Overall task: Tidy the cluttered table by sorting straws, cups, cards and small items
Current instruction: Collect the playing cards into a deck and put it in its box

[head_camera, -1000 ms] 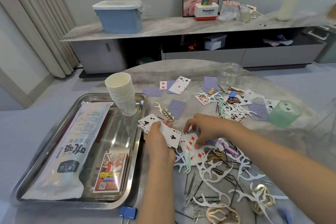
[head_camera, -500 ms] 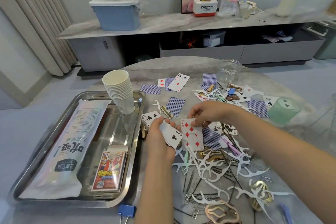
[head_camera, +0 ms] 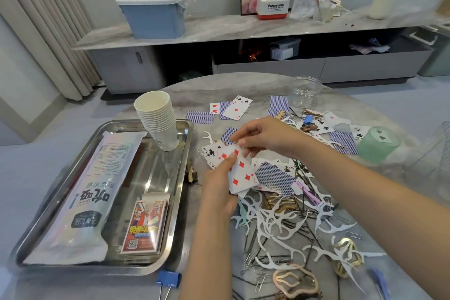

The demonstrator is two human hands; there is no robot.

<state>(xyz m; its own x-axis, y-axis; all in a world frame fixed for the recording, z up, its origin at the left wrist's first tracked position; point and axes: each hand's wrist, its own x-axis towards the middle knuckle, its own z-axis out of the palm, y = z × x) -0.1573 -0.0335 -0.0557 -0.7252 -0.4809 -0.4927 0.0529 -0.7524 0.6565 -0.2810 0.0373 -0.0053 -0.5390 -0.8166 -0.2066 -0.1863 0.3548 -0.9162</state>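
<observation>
My left hand [head_camera: 219, 185] grips a small fan of playing cards [head_camera: 239, 173], a red diamond card on top and club cards behind. My right hand [head_camera: 264, 136] pinches the top edge of the diamond card against that fan. More cards lie on the round marble table [head_camera: 243, 85]: a face-down blue-backed one [head_camera: 275, 178] just right of the fan, and several farther back [head_camera: 235, 107]. A stack of paper cups [head_camera: 158, 119] stands in the steel tray [head_camera: 180, 192], beside a bagged pack of straws [head_camera: 90, 192] and a card box [head_camera: 146, 224].
White floss picks [head_camera: 280, 226], bobby pins, paper clips and gold hair clips [head_camera: 295, 280] litter the near right of the table. A clear jar [head_camera: 305, 91], a green roll [head_camera: 376, 143] and a blue binder clip [head_camera: 168, 279] also sit there. A low cabinet stands behind.
My right hand lifted the red diamond card off the table and carried it left onto the fan in my left hand. The left hand rose slightly.
</observation>
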